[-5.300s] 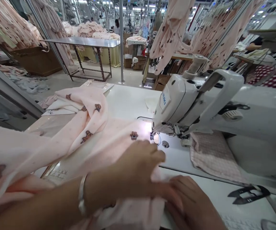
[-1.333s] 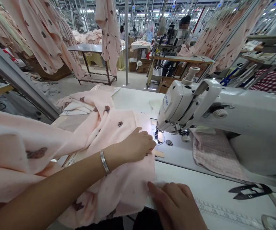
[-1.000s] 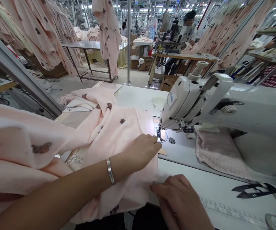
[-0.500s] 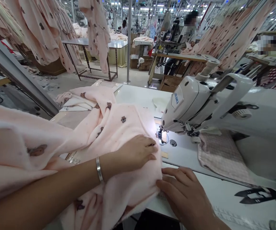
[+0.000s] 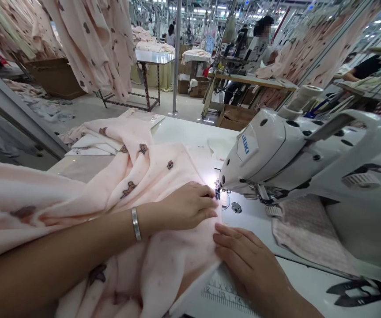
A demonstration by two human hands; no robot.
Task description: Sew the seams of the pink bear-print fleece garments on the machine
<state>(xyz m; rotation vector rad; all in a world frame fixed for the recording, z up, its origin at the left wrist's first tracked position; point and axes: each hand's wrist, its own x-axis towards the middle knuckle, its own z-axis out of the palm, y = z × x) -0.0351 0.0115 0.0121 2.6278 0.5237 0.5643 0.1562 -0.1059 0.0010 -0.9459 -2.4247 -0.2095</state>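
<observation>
A pink fabric with small brown bears (image 5: pixel 150 176) lies over the white sewing table (image 5: pixel 183 132) and runs off toward me at the left. My left hand (image 5: pixel 185 207), a silver bracelet on its wrist, lies on the fabric with fingers curled, its tips at the needle (image 5: pixel 217 194) of the white sewing machine (image 5: pixel 276 154). My right hand (image 5: pixel 243 260) rests flat with fingers stretched out on the fabric's right edge, just in front of the needle plate.
A checked cloth (image 5: pixel 306 234) lies under the machine arm. Black thread snips (image 5: pixel 359 293) sit at the right front. A printed ruler (image 5: pixel 223 293) marks the table edge. More pink garments (image 5: pixel 91 39) hang behind. Another person (image 5: pixel 259 39) sits at a far table.
Both hands have slid the fabric edge forward to the needle. My right hand moved up from the table's front edge onto the fabric. The view has shifted closer to the machine.
</observation>
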